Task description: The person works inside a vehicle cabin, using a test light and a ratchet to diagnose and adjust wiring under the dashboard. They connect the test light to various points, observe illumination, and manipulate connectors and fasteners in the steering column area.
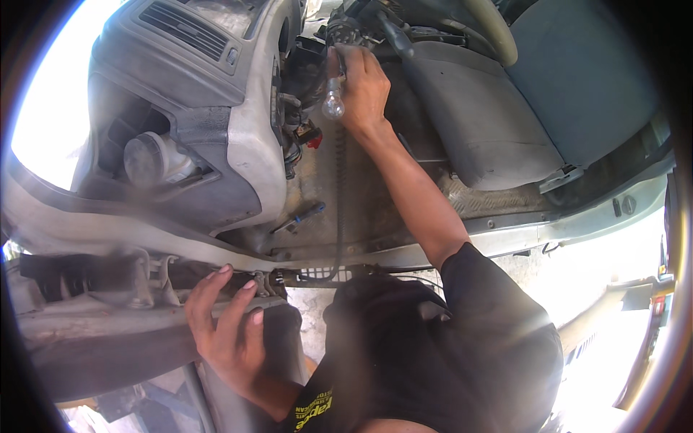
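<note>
Nearest is the person's black shirt (404, 339). Just beyond, the left hand (234, 353) is held up by the car door (115, 353), its grip loose, fingers spread, with nothing in it that shows; whether it touches the door, I cannot tell. Past the sill (411, 256), a blue-handled tool (309, 212) lies on the car floor (310, 187), and a coiled cord (339, 184) stretches across it.

Farther in, beside the dashboard (249, 148) and some loose wires (292, 130), the right hand (367, 86) has its grip closed on a small lamp (333, 105), the clear bulb pointing back toward the person. The fingertips are partly hidden, so the exact hold is hard to judge. The lamp looks light and stiff, its glass smooth and fragile; the narrow body behind the bulb seems the safer place to hold, and the springy cord may tug. Beyond to the right stands a grey seat (476, 115).
</note>
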Tool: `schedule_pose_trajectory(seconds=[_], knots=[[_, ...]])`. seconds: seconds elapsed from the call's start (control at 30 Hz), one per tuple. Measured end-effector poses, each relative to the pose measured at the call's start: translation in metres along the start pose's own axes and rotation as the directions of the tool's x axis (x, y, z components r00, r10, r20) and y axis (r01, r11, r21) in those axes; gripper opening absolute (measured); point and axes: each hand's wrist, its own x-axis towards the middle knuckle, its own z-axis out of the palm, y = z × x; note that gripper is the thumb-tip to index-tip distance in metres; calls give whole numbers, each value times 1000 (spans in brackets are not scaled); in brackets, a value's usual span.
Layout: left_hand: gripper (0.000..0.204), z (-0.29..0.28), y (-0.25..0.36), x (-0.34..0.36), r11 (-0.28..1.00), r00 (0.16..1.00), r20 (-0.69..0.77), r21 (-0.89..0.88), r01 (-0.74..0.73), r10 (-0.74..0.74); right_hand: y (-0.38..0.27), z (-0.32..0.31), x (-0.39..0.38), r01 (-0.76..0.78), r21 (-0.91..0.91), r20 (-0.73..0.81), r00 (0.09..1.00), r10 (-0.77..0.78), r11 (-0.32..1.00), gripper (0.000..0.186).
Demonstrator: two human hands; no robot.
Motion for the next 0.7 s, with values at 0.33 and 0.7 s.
schedule_pose_trajectory(seconds=[0.33,0.7], knots=[[28,-1,-1,-2,1000,1000,7,2,-26,26,4,-5,-5,-53,36,103,993,49,998,17],[27,0,0,-1,999,999,19,30,-27,26,4,-15,-14,-98,79,37,995,96,992,18]])
